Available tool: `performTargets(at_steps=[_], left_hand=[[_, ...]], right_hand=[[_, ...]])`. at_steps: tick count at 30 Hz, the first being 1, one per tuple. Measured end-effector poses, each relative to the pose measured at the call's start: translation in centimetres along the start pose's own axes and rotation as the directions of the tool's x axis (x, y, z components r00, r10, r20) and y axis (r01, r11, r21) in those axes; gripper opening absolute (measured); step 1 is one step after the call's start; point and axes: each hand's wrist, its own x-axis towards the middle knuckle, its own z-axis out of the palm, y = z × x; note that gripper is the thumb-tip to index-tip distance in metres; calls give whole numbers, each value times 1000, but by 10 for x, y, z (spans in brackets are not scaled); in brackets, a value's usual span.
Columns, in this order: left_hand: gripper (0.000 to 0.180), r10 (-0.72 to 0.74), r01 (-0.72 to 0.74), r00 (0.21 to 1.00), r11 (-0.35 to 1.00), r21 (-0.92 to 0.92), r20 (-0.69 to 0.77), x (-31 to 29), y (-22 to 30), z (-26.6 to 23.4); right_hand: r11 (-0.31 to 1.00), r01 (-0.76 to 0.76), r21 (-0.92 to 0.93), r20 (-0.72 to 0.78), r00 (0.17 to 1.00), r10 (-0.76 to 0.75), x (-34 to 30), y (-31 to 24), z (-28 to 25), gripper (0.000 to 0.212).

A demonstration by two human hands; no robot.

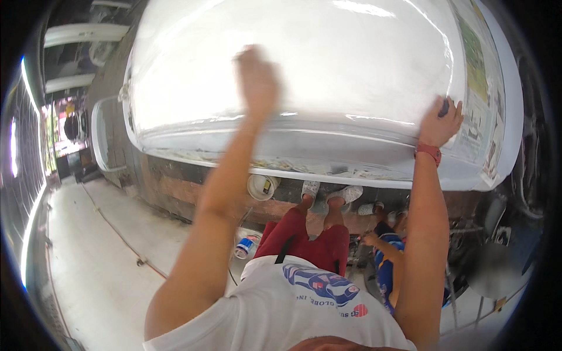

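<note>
A large, glossy white vehicle body panel (328,64) spreads out in front of me, wet-looking with bright reflections. Over its left part is my left hand (257,82), its fingers smeared by motion; whether it holds anything is hidden. Toward the right edge, my right hand (441,121), with a red wristband, is closed around a small dark block (445,108) of a kind I cannot make out. This hand rests at the border between the white panel and printed paper sheets (477,117) that cover the area beside it.
Below the panel edge stands a white bucket (263,187) with a yellowish item in it. A blue-and-white container (244,247) is on the floor near my legs. Another person in blue (386,263) is close by at the right. A hose or cord (126,243) crosses the floor at left.
</note>
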Motion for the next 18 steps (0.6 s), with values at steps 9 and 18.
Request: performTargets(at_steps=[9, 18], left_hand=[[65, -91, 81, 976, 995, 57, 197, -89, -47, -63], [78, -258, 310, 936, 925, -217, 239, -77, 19, -89]], right_hand=[[913, -373, 166, 268, 908, 323, -12, -72, -67, 37], [855, 162, 493, 566, 687, -456, -117, -406, -113, 25]])
